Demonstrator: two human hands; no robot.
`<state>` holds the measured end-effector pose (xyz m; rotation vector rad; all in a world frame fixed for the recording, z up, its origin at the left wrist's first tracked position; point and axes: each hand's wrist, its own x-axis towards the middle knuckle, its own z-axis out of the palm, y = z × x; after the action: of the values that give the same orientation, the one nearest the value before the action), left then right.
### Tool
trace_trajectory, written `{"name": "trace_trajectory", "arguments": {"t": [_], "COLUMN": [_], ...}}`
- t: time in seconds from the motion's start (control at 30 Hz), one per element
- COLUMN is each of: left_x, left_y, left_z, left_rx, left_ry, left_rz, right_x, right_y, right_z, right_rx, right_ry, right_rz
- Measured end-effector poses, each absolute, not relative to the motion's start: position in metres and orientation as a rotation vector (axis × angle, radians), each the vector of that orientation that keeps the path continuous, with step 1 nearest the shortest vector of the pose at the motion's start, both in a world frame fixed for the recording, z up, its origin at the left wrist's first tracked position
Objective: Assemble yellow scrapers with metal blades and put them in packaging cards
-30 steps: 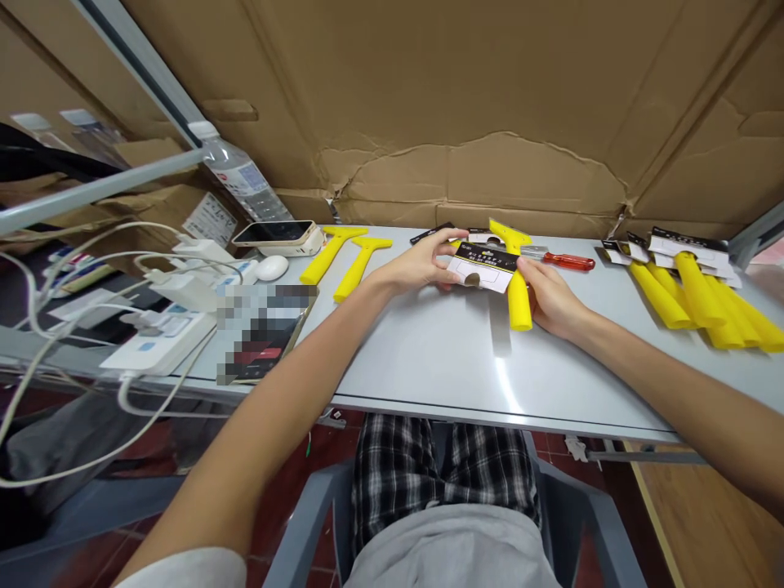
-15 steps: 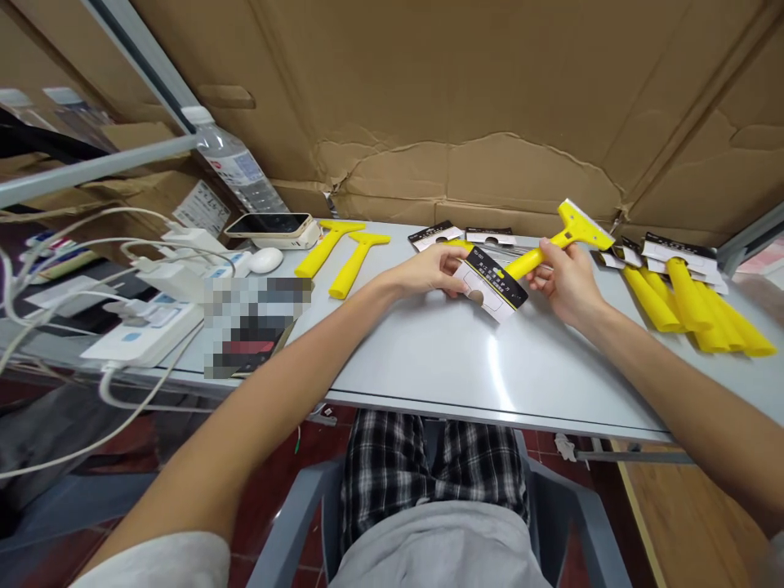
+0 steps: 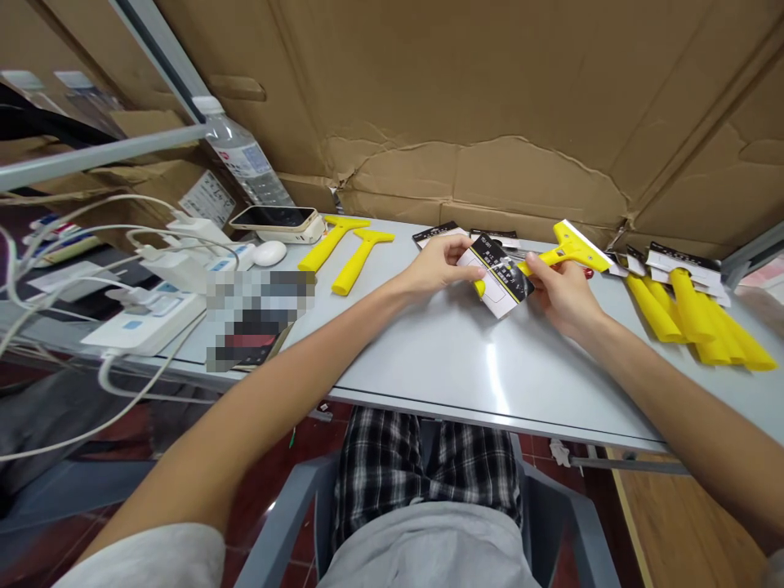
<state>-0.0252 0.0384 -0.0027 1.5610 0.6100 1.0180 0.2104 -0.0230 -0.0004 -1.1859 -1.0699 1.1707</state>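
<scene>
My right hand is closed around the neck of a yellow scraper, its wide bladed head pointing up and to the right. Between the thumb and fingers of my left hand is a black-and-white printed card. The card covers most of the scraper's handle. A rounded yellow tip shows at the hole in the card, close to my left thumb. Behind my hands lie more cards, partly hidden. Left of them rest two yellow scraper handles.
Several carded yellow scrapers are piled at the right. On the left are a phone, a white mouse, a power strip with cables and a water bottle. Cardboard walls the back of the table.
The card has shifted onto the scraper's handle, and a yellow tip now shows at its hole. The scraper has dropped slightly and tilted flatter, with my right hand still holding it.
</scene>
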Motion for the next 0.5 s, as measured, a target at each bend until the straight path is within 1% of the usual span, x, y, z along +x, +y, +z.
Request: {"name": "trace_trajectory", "arguments": {"t": [0.23,0.5], "left_x": [-0.018,-0.012], "left_y": [0.035,0.022], "left_z": [-0.008,-0.007], "left_rx": [1.577,1.570], "left_ry": [0.606,0.583], "left_rz": [1.158,1.120], "right_x": [0.212,0.206], "right_y": [-0.024,-0.033], "right_z": [0.003,0.011], "right_rx": [-1.164,-1.150], "right_ry": [-1.064,-1.001], "right_rz": [1.240,1.262]}}
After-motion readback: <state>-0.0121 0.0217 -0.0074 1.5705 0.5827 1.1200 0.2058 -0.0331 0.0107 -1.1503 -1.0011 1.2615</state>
